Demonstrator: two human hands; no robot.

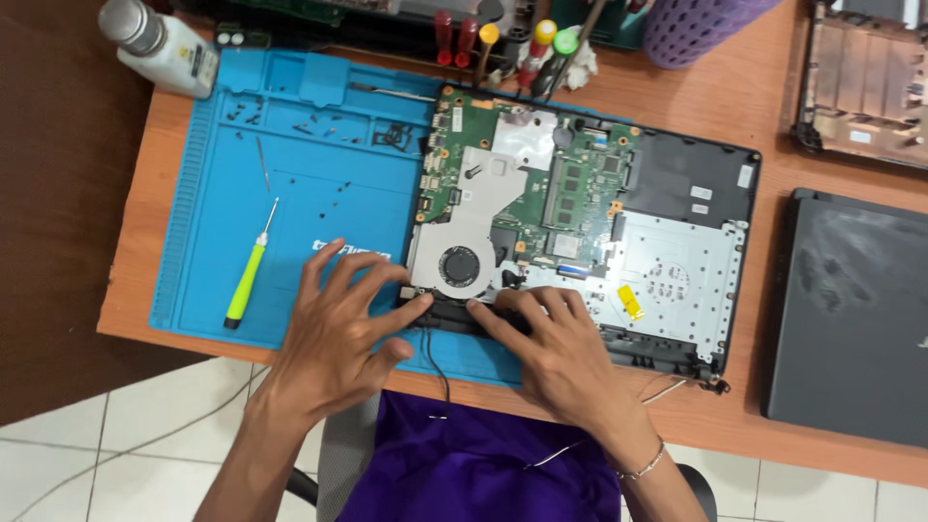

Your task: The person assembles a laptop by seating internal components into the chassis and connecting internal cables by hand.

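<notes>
An opened laptop base [696,184] lies on the desk with its green motherboard [580,184] and a round cooling fan [457,266] showing. Along its near edge runs a black bar-shaped part [454,314]. My left hand [338,324] rests with fingers spread, fingertips touching the left end of that black part. My right hand [551,348] presses its fingers on the same part just to the right of the fan. A thin black cable [435,362] hangs down from between my hands.
A blue work mat [290,174] holds a yellow-green screwdriver [246,280], a thin metal pick and several small screws. A white bottle [164,43] stands far left. Screwdrivers [503,43] stand at the back. A dark laptop cover [851,309] lies right; another chassis [860,77] far right.
</notes>
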